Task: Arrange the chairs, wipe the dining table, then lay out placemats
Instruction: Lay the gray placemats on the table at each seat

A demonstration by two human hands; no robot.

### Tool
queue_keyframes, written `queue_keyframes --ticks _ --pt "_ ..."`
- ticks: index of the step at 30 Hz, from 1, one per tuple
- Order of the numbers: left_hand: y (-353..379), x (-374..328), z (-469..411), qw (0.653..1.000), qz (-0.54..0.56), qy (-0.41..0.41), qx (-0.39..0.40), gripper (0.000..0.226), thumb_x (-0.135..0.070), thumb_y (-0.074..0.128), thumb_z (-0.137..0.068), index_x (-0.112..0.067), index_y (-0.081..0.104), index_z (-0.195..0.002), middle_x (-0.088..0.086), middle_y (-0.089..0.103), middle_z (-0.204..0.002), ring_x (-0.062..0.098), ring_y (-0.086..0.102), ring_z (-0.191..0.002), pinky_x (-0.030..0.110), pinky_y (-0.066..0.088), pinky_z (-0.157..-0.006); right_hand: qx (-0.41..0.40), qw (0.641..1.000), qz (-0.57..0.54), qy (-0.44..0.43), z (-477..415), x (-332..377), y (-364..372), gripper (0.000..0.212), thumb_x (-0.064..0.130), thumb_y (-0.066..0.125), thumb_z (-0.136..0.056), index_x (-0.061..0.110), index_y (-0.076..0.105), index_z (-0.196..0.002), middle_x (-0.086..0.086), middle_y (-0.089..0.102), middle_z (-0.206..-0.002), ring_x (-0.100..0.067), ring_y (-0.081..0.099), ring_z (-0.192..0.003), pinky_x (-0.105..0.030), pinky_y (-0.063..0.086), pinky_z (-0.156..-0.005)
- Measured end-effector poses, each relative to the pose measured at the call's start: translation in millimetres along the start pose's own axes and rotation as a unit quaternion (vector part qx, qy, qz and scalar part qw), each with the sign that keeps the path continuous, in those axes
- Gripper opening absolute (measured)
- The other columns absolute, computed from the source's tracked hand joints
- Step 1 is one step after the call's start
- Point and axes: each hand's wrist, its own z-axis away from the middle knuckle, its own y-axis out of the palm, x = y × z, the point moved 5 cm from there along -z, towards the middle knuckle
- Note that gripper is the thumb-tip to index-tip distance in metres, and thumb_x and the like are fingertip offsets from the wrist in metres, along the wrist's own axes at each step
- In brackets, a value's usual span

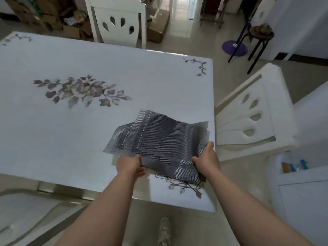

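- The placemats [159,139] are grey woven sheets in a loose stack of several, held over the near right corner of the table. The far edges curl upward. I cannot tell whether the underside touches the surface.
- My left hand [128,164] grips the near edge of the stack, thumb on top and fingers beneath.
- My right hand [206,159] clasps the near right corner in the same manner.
- The dining table [71,130] is white with a printed floral motif. I see no mat lying flat at any seat, so the laying-out has not yet begun.
- Wiping: I cannot confirm it from the surface alone, and no cloth is in view.
- One white chair [117,22] stands drawn up at the far side and another [253,110] at the right side — I judge the arranging done.
- Remaining, in my judgement: separate the stack and place one mat per seat.
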Motion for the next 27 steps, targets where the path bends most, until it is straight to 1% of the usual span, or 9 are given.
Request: queue_keyframes --ticks 2,4,7,10,13,15,20,23,27 --pt "0 5 4 0.999 -0.036 0.009 0.017 0.035 -0.014 0.051 -0.096 0.002 0.05 -0.064 0.017 0.057 -0.049 0.022 0.056 -0.04 0.03 0.052 -0.043 -0.008 0.999 0.037 -0.007 2 -4 0 0.042 0.01 0.06 -0.089 0.006 0.034 -0.121 -0.013 0.059 -0.113 -0.031 0.056 -0.095 -0.03 0.038 -0.069" --pt "-2 9 9 0.995 -0.093 0.029 0.031 0.037 -0.014 0.048 -0.097 0.0 0.05 -0.063 0.015 0.055 -0.048 0.022 0.053 -0.041 0.025 0.045 -0.039 -0.025 0.997 0.072 -0.014 6 -9 1 0.033 0.009 0.055 -0.089 0.007 0.041 -0.119 -0.013 0.054 -0.117 -0.032 0.055 -0.099 -0.031 0.038 -0.071" --pt "-8 7 13 0.972 -0.217 0.092 0.018 0.042 -0.021 0.048 -0.097 0.003 0.057 -0.063 0.014 0.064 -0.054 0.025 0.059 -0.044 0.031 0.052 -0.05 -0.057 0.992 0.108 -0.025 10 -15 2 0.03 0.008 0.049 -0.089 0.008 0.05 -0.119 -0.014 0.048 -0.123 -0.034 0.052 -0.107 -0.035 0.041 -0.08" --pt "-11 -2 14 0.94 -0.296 0.169 -0.029 0.045 -0.031 0.054 -0.094 0.002 0.064 -0.065 0.01 0.068 -0.06 0.025 0.066 -0.053 0.037 0.058 -0.065 -0.052 0.998 0.036 -0.015 12 -20 4 0.04 0.001 0.042 -0.087 0.013 0.05 -0.124 -0.012 0.058 -0.118 -0.033 0.055 -0.103 -0.031 0.038 -0.073" --pt "-11 -14 20 0.916 -0.314 0.238 -0.076 0.028 -0.029 0.062 -0.089 -0.001 0.063 -0.089 0.007 0.065 -0.085 0.028 0.063 -0.084 0.032 0.048 -0.074 -0.043 0.998 -0.037 -0.001 13 -23 4 0.045 -0.004 0.041 -0.083 0.013 0.053 -0.123 -0.01 0.062 -0.117 -0.031 0.056 -0.098 -0.027 0.034 -0.071" --pt "-10 -18 17 0.911 -0.314 0.252 -0.087 0.036 -0.027 0.066 -0.085 -0.002 0.056 -0.11 0.012 0.059 -0.105 0.032 0.056 -0.102 0.035 0.043 -0.081 -0.039 0.998 -0.042 0.005 13 -26 1 0.041 -0.003 0.043 -0.083 0.011 0.055 -0.119 -0.012 0.063 -0.114 -0.029 0.053 -0.09 -0.027 0.034 -0.07" --pt "-8 -17 -2 0.891 -0.392 0.21 -0.091 0.055 -0.033 0.068 -0.084 0.0 0.048 -0.123 0.022 0.048 -0.129 0.039 0.043 -0.121 0.047 0.039 -0.098 -0.053 0.998 -0.029 -0.005 13 -28 -8 0.037 -0.005 0.04 -0.084 0.011 0.057 -0.112 -0.013 0.062 -0.11 -0.026 0.046 -0.083 -0.029 0.033 -0.069" --pt "-5 -14 -6 0.891 -0.396 0.204 -0.09 0.053 -0.031 0.07 -0.083 -0.001 0.049 -0.121 0.021 0.046 -0.128 0.038 0.043 -0.119 0.047 0.041 -0.095 -0.057 0.998 -0.022 -0.004 13 -33 -4 0.039 -0.006 0.038 -0.084 0.012 0.056 -0.113 -0.011 0.06 -0.103 -0.025 0.044 -0.08 -0.028 0.033 -0.068" --pt "-7 -11 -2 0.9 -0.367 0.22 -0.079 0.039 -0.021 0.067 -0.081 -0.006 0.048 -0.112 0.015 0.057 -0.115 0.036 0.054 -0.106 0.041 0.044 -0.084 -0.065 0.998 -0.026 0.004 13 -40 -2 0.036 -0.005 0.036 -0.084 0.014 0.055 -0.109 -0.011 0.062 -0.105 -0.026 0.046 -0.081 -0.03 0.035 -0.068"
